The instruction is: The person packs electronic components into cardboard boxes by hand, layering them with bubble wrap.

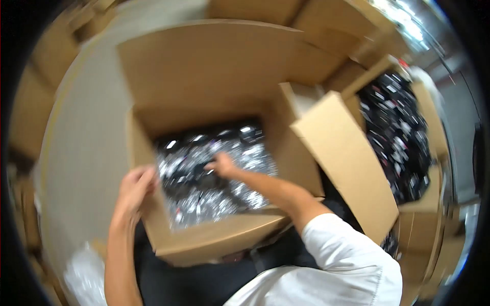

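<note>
A large open cardboard box (214, 235) stands in front of me. Packed inside it are several shiny black items in clear plastic (199, 206), blurred, so their kind does not show. My left hand (137, 187) is at the box's left rim, its fingers curled over the edge. My right hand (222, 166) reaches in from the right, low over the middle of the wrapped items. Its fingers point left and are smeared by motion; whether they grip a dark item there cannot be made out.
A raised cardboard flap (209, 66) stands along the box's far side. At the right, another open carton (349, 163) sits before a heap of black wrapped items (393, 137). Clear plastic (84, 275) lies at the lower left. Stacked cartons (48, 66) line the far left.
</note>
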`<state>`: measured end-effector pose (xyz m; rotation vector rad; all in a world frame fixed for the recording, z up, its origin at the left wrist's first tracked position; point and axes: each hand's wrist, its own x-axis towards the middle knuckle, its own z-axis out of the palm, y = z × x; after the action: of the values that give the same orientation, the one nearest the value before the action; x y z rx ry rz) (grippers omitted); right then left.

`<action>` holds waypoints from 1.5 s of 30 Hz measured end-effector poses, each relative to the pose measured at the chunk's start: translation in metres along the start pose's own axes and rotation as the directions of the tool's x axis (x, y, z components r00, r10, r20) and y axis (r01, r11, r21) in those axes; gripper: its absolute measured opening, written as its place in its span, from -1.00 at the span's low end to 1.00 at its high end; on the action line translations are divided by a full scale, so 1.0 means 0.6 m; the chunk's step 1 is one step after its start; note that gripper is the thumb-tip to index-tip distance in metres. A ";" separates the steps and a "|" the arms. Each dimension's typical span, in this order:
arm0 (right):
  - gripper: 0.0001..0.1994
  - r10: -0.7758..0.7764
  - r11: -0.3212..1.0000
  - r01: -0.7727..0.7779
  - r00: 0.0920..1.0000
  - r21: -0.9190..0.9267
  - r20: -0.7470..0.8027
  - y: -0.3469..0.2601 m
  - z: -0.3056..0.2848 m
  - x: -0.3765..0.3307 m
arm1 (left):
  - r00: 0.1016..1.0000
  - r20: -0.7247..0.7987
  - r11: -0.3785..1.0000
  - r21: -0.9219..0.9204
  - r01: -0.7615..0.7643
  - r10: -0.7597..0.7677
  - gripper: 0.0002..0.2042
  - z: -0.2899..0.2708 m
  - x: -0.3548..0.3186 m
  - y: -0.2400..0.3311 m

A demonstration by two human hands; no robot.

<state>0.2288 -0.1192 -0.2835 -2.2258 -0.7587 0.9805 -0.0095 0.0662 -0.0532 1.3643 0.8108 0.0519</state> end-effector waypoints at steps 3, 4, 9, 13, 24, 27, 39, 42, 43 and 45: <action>-0.59 -0.214 0.905 0.178 0.975 -0.386 -0.051 0.013 -0.044 -0.032 | 0.999 -0.024 0.999 0.044 -0.027 0.028 -0.82 0.069 0.038 0.021; -0.60 -0.258 0.870 0.280 0.960 -0.406 0.110 -0.026 -0.053 -0.059 | 0.995 -0.094 0.999 0.031 -0.015 0.018 -0.83 0.068 0.036 0.014; -0.62 -0.491 0.799 0.515 0.857 -0.309 0.160 -0.131 -0.162 -0.212 | 0.968 -0.172 0.982 -0.012 -0.186 0.182 -0.77 0.143 0.070 0.038; -0.54 -0.690 0.721 0.672 0.718 -0.166 -0.093 -0.093 -0.214 -0.354 | 0.904 0.063 0.896 0.118 -0.428 0.423 -0.76 0.422 0.013 0.128; -0.83 -0.744 0.643 0.676 0.439 -0.360 -0.504 0.017 -0.165 -0.403 | -0.070 0.568 -0.297 0.317 -0.901 0.820 -0.32 1.126 0.088 0.259; -0.91 -0.770 0.621 0.577 0.321 -0.531 -0.552 0.009 -0.132 -0.391 | 0.420 0.695 0.327 0.273 -0.905 0.583 -0.29 1.171 0.133 0.326; -0.90 -0.771 0.630 0.611 0.568 -0.480 -0.288 0.000 -0.139 -0.430 | 0.574 0.815 0.923 0.273 -0.270 -0.073 -0.53 1.104 0.045 0.269; -0.90 -0.776 0.628 0.654 0.489 -0.422 -0.398 0.005 -0.120 -0.434 | 0.548 0.826 0.890 0.340 -0.303 -0.129 -0.42 1.129 0.037 0.246; -0.91 -0.787 0.614 0.658 0.463 -0.436 -0.409 0.009 -0.114 -0.436 | 0.581 0.800 0.857 0.397 -0.329 -0.147 -0.35 1.139 0.029 0.243; -0.89 -0.799 0.600 0.682 0.493 -0.417 -0.343 0.010 -0.117 -0.432 | 0.639 0.764 0.801 0.434 -0.411 -0.086 -0.31 1.144 0.017 0.235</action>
<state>0.1385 -0.3219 -0.1325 -1.8328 -1.4538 -0.1495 0.4264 -0.4718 0.0543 1.8316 -0.0721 -0.6509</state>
